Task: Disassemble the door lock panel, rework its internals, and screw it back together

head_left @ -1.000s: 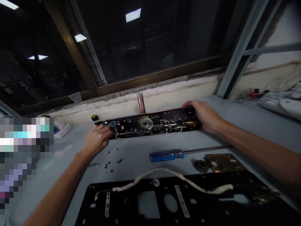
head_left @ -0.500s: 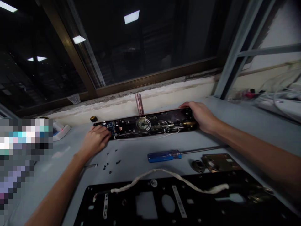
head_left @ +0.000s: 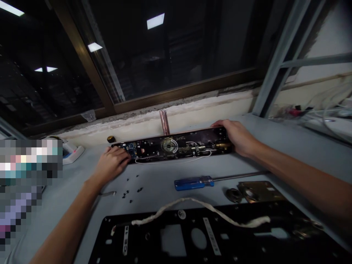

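A long, narrow electronic door lock panel [head_left: 183, 143] lies at the back of the table, its inner side showing a blue circuit board, a round metal hub and a thin white wire. A copper-coloured handle [head_left: 164, 122] sticks out behind it. My left hand [head_left: 114, 161] is closed over the panel's left end, fingers curled on the circuit board side. At the other end, my right hand [head_left: 235, 137] wraps the edge, with its fingertips partly hidden behind. Between my forearms lies a blue-handled screwdriver [head_left: 194, 183], its shaft tip hidden by my right arm.
Nearest me lies a black mounting plate [head_left: 154, 234] with cut-outs, crossed by a white wrapped cable [head_left: 203, 206]. A brass-coloured plate [head_left: 261, 191] and a round metal part [head_left: 233, 194] sit behind it. Several small dark screws [head_left: 125, 193] are scattered left. A window ledge [head_left: 192, 101] bounds the back.
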### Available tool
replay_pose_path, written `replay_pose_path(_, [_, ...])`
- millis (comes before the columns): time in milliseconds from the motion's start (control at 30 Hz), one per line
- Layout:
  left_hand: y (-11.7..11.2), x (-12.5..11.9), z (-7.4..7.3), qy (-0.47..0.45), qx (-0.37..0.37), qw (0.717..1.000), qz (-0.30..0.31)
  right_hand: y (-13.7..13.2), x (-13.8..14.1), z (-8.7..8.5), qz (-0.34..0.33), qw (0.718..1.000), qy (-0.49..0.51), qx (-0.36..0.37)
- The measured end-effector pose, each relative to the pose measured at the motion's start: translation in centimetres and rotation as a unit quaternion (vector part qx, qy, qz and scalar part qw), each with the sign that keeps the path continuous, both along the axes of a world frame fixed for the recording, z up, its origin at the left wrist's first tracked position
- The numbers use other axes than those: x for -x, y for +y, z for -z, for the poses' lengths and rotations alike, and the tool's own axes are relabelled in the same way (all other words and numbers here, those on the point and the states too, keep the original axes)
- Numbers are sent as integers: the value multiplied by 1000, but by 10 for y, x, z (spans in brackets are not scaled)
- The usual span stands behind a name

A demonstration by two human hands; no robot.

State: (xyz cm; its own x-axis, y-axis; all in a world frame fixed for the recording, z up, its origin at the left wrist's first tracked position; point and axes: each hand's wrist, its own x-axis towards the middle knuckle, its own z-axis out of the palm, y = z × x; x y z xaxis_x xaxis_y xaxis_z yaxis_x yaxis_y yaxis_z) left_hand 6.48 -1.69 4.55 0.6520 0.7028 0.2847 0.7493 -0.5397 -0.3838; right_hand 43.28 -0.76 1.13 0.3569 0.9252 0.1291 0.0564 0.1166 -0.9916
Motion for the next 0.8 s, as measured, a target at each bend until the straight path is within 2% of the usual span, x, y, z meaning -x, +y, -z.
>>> replay_pose_path(133, [-1,7,0,-113,-14,993,28,-1,-1,-1,0,1000,-3,5])
replay_pose_path(267, [1,10,-1,-286,-53,957,-1,0,-1,-3,-16,1000,-11,5])
replay_pose_path(367, [7,9,6,-361,21,932,-34,2,-3,-2,-23,999,-26,9])
replay_pose_path(500, [13,7,16,-396,137,907,-50,5,-11,-2,-19,996,-83,5])
replay_pose_path(600, [13,6,18,-407,168,897,-45,-2,-16,-13,24,985,-168,-30])
replay_pose_path(667, [12,6,18,-408,175,895,-44,-14,-7,-28,74,959,-256,-93])
replay_pose_path(733, [11,5,18,-411,179,893,-45,-28,19,-43,95,890,-398,-202])
replay_pose_path(800, [10,5,19,-416,181,890,-41,-39,58,-54,-19,818,-495,-293])
